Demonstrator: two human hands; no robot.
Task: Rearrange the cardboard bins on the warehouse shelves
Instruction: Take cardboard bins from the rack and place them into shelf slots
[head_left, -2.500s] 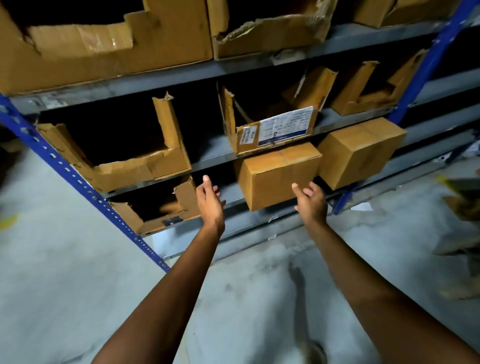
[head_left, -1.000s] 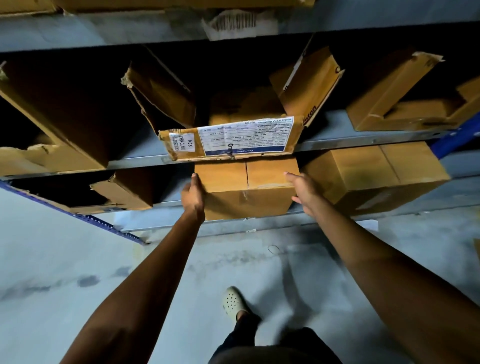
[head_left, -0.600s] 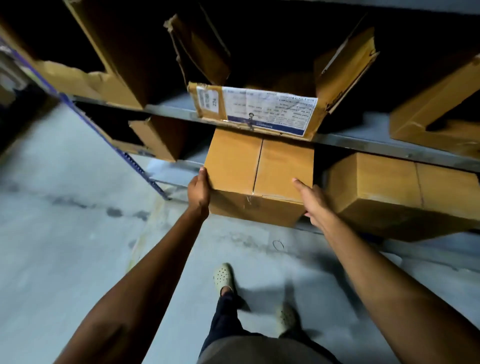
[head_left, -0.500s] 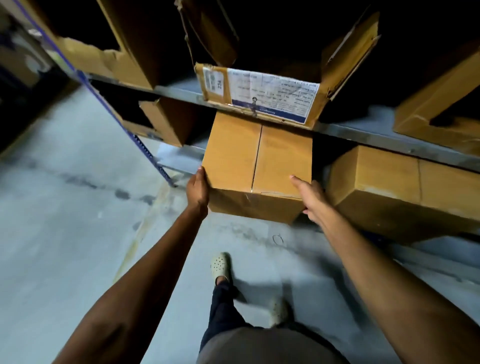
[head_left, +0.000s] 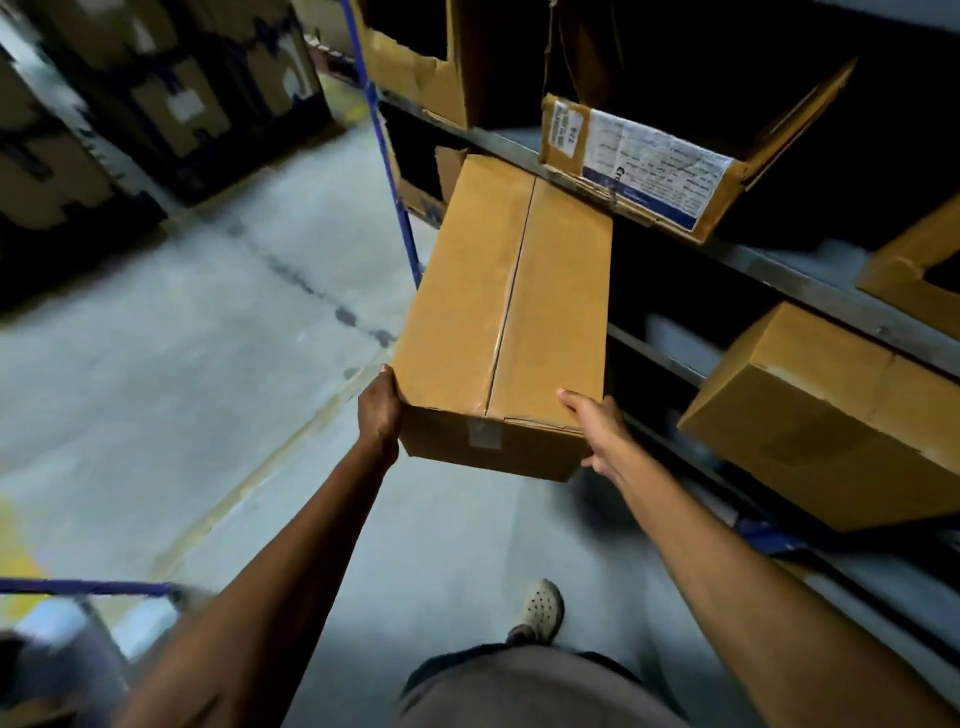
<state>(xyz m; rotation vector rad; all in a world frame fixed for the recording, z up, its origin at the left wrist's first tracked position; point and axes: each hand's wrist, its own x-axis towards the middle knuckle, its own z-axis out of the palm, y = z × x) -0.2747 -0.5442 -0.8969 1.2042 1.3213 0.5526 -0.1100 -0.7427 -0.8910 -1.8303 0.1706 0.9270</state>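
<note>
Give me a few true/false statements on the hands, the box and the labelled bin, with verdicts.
1. The left hand and the right hand both hold the box at its near end. True.
2. The box's top flaps stand open. False: they are shut, with tape along the seam.
3. The labelled bin sits on a shelf above the box's far end. True.
4. A second box lies on the floor. False: it sits in the rack at the right, under that shelf.
</note>
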